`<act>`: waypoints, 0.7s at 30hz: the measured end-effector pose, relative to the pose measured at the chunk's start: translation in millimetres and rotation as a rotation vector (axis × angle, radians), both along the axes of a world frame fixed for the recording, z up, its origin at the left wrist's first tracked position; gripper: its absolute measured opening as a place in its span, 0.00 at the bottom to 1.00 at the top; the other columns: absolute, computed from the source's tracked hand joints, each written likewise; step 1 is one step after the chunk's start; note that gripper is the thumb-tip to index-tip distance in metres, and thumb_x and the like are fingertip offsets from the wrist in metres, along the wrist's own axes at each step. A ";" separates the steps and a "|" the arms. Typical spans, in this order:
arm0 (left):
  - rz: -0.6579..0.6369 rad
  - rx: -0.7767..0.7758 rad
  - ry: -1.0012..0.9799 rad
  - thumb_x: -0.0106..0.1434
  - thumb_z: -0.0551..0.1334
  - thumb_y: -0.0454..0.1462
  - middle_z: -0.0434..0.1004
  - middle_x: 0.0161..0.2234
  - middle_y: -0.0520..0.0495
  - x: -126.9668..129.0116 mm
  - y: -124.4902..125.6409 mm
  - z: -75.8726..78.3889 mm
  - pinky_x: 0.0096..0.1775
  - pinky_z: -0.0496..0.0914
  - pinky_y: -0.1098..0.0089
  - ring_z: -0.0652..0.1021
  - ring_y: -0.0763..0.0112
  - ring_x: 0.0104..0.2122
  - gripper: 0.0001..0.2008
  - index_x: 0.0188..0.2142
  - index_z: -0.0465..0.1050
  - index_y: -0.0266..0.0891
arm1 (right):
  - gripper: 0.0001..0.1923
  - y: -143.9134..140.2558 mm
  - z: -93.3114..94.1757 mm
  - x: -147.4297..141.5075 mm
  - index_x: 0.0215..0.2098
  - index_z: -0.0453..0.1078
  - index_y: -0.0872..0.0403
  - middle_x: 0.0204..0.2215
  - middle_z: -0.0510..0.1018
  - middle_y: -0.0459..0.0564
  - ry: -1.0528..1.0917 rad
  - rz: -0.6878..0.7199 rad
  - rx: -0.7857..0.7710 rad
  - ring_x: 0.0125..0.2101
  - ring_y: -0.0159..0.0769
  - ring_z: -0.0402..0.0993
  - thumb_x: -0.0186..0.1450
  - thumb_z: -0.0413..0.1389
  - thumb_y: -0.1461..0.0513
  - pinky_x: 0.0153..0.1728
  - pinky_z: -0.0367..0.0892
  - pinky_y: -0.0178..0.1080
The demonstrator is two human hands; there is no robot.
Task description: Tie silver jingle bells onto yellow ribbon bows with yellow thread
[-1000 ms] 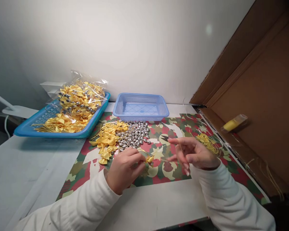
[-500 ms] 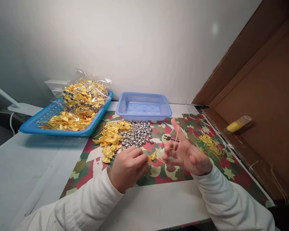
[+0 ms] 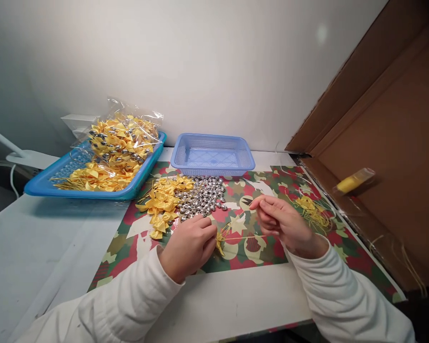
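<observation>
Blue tray (image 3: 78,194) holds bagged, loose bows (image 3: 105,180); left hand (image 3: 190,247) pinches 1 bow (image 3: 219,244).

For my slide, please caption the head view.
The left hand holds a yellow bow, thread running from it to the right hand.

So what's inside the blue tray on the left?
Yellow bows with thin gold stems, and a clear plastic bag holding similar bows and silvery beads. Whatever lies beneath the bag and the heaped bows is covered, so I can't say.

Wall (image 3: 214,66) brt ctr | glare on bag (image 3: 125,136) | R corners dk | edges stretched
</observation>
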State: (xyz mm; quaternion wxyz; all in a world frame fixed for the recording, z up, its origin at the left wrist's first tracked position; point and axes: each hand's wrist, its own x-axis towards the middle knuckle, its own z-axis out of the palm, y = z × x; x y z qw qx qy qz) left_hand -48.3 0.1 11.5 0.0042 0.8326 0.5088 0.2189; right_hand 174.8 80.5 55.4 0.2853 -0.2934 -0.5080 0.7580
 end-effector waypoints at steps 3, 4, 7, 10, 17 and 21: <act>-0.001 -0.019 -0.013 0.63 0.51 0.30 0.68 0.22 0.49 -1.0 0.4 -1.2 0.26 0.61 0.70 0.67 0.69 0.24 0.14 0.22 0.64 0.39 | 0.11 5.1 9.5 13.1 0.33 0.67 0.55 0.16 0.48 0.35 0.057 0.044 -0.096 0.15 0.20 0.38 0.63 0.58 0.55 0.12 0.43 0.23; -0.001 -0.029 -0.016 0.63 0.51 0.30 0.68 0.23 0.49 -1.2 0.5 -1.2 0.27 0.61 0.70 0.68 0.69 0.24 0.14 0.22 0.64 0.39 | 0.11 6.9 11.7 18.5 0.33 0.66 0.54 0.16 0.48 0.35 0.079 0.063 -0.110 0.14 0.20 0.38 0.62 0.58 0.55 0.12 0.43 0.23; 0.006 -0.059 -0.020 0.62 0.51 0.30 0.68 0.23 0.50 -1.6 1.1 -0.6 0.27 0.62 0.70 0.67 0.69 0.24 0.14 0.21 0.63 0.39 | 0.11 11.8 15.3 34.1 0.31 0.64 0.52 0.14 0.50 0.34 0.128 0.104 -0.090 0.11 0.20 0.36 0.62 0.58 0.54 0.09 0.44 0.24; 0.014 -0.074 -0.020 0.62 0.51 0.30 0.67 0.22 0.50 -2.1 2.3 -0.3 0.27 0.62 0.70 0.67 0.69 0.24 0.14 0.21 0.63 0.40 | 0.15 15.4 16.8 44.6 0.27 0.61 0.51 0.13 0.49 0.33 0.156 0.097 -0.002 0.10 0.20 0.37 0.61 0.59 0.52 0.09 0.44 0.24; 0.037 -0.081 -0.008 0.62 0.50 0.30 0.66 0.21 0.50 -4.0 3.5 -0.4 0.27 0.61 0.70 0.67 0.69 0.23 0.14 0.20 0.62 0.40 | 0.15 30.9 11.5 43.4 0.25 0.65 0.54 0.16 0.57 0.39 -0.429 -0.252 0.427 0.16 0.25 0.52 0.62 0.56 0.52 0.18 0.52 0.32; 0.054 -0.098 -0.039 0.61 0.50 0.30 0.65 0.22 0.50 -4.7 3.1 -0.4 0.27 0.62 0.71 0.69 0.70 0.24 0.14 0.21 0.63 0.40 | 0.08 32.2 -0.5 28.2 0.30 0.70 0.54 0.32 0.72 0.50 -0.778 -0.505 0.881 0.32 0.37 0.67 0.60 0.57 0.57 0.34 0.63 0.40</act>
